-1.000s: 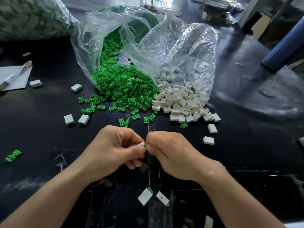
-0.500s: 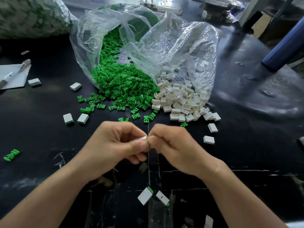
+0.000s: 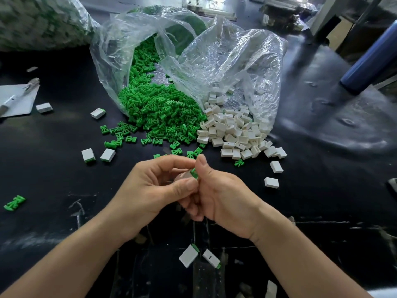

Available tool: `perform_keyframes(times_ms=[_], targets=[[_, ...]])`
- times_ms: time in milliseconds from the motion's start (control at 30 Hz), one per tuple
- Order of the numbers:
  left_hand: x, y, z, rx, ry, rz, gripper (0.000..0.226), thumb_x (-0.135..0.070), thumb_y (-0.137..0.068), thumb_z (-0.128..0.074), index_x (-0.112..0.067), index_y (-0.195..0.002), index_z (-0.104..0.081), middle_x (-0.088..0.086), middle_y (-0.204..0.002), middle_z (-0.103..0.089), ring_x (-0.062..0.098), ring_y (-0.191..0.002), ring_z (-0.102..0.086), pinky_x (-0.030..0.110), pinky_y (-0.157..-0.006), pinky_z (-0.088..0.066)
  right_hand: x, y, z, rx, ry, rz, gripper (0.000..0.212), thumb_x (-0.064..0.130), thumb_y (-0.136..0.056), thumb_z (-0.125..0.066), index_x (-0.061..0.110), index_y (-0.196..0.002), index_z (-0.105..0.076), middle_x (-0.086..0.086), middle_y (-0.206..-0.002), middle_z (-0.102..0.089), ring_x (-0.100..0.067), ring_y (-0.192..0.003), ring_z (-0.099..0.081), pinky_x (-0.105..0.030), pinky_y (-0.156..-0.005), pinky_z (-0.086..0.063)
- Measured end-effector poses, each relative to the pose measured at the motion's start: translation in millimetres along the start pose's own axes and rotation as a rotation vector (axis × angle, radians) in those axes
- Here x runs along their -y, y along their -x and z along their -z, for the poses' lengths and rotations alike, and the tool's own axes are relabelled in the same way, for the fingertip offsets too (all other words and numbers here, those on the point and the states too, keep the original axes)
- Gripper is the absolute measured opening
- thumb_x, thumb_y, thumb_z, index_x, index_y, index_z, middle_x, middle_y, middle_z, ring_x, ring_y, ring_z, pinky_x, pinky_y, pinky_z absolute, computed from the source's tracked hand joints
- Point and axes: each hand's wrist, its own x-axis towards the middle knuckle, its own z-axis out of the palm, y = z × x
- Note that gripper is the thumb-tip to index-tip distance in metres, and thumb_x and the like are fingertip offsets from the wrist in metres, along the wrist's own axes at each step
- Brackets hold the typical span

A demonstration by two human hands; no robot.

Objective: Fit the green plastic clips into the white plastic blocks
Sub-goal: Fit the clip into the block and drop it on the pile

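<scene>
Head camera is looking forward and down, hovering close over the left hand (image 3: 154, 190) and right hand (image 3: 223, 198), black table (image 3: 53, 168) stretching ahead.

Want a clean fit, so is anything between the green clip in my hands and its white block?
Nothing visible. The green clip sits right against the blurred white block, pinched between left hand and right hand.

I count two open clear bags (image 3: 225, 57) on my bench (image 3: 53, 179), green clips (image 3: 159, 110) and white blocks (image 3: 232, 130) heaped past counting, five loose clipped blocks (image 3: 188, 255), two plain blocks (image 3: 271, 182) apart on the right, one pen (image 3: 19, 93)
</scene>
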Motion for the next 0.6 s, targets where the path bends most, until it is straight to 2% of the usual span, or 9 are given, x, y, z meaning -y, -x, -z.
perform_keyframes(times_ms=[100, 200, 333, 400, 467, 600], targets=[[0.8, -0.6, -0.3, -0.01, -0.013, 0.006, 0.02, -0.008, -0.071, -0.062, 0.005, -0.086, -0.068, 0.017, -0.052, -0.058, 0.034, -0.046, -0.057, 0.036, -0.049, -0.053, -3.5, -0.7, -0.7, -0.041, 0.049, -0.011, 0.058, 0.063, -0.073, -0.038, 0.009, -0.084, -0.055, 0.007, -0.054, -0.049, -0.006, -0.047, -0.041, -0.017, -0.046, -0.034], [-0.6, -0.4, -0.4, -0.021, 0.019, 0.03, 0.018, -0.006, -0.069, -0.062, 0.005, -0.082, -0.069, 0.021, -0.054, -0.058, 0.03, -0.047, -0.058, 0.031, -0.049, -0.053, -3.9, -0.6, -1.1, -0.039, 0.059, 0.015, 0.057, 0.061, -0.076, -0.038, 0.016, -0.102, -0.063, 0.007, -0.057, -0.043, -0.006, -0.049, -0.036, -0.016, -0.047, -0.031], [-1.8, 0.2, -1.1, -0.016, 0.025, 0.018, 0.02, -0.006, -0.066, -0.062, 0.002, -0.084, -0.069, 0.019, -0.057, -0.061, 0.022, -0.048, -0.061, 0.025, -0.05, -0.052, -1.0, 2.7, -1.8, -0.048, 0.071, 0.013, 0.055, 0.058, -0.074, -0.04, 0.012, -0.096, -0.06, 0.009, -0.056, -0.04, -0.004, -0.048, -0.034, -0.015, -0.046, -0.029], [-2.0, 0.4, -1.1, -0.026, 0.013, 0.013, 0.022, -0.008, -0.065, -0.064, -0.001, -0.084, -0.071, 0.026, -0.065, -0.063, 0.025, -0.054, -0.063, 0.025, -0.052, -0.053, -1.2, 3.7, -3.0, -0.062, 0.079, 0.012, 0.056, 0.056, -0.073, -0.041, 0.008, -0.095, -0.06, 0.009, -0.054, -0.038, -0.004, -0.047, -0.033, -0.015, -0.045, -0.028], [-2.3, 0.6, -0.7, -0.036, -0.008, 0.013, 0.023, -0.011, -0.063, -0.065, -0.004, -0.084, -0.072, 0.029, -0.075, -0.064, 0.028, -0.06, -0.064, 0.026, -0.054, -0.054, -1.6, 4.1, -4.2, -0.079, 0.066, 0.017, 0.047, 0.054, -0.073, -0.042, 0.01, -0.086, -0.054, 0.009, -0.052, -0.038, -0.004, -0.046, -0.031, -0.015, -0.044, -0.026], [-1.3, 0.2, 0.6, -0.036, -0.016, 0.042, 0.023, -0.013, -0.065, -0.066, 0.0, -0.084, -0.072, 0.019, -0.059, -0.064, 0.027, -0.052, -0.062, 0.028, -0.052, -0.054, -1.0, 2.2, -3.9, -0.054, 0.047, 0.01, 0.044, 0.054, -0.077, -0.04, 0.015, -0.088, -0.056, 0.008, -0.053, -0.04, -0.005, -0.048, -0.033, -0.016, -0.046, -0.027]])
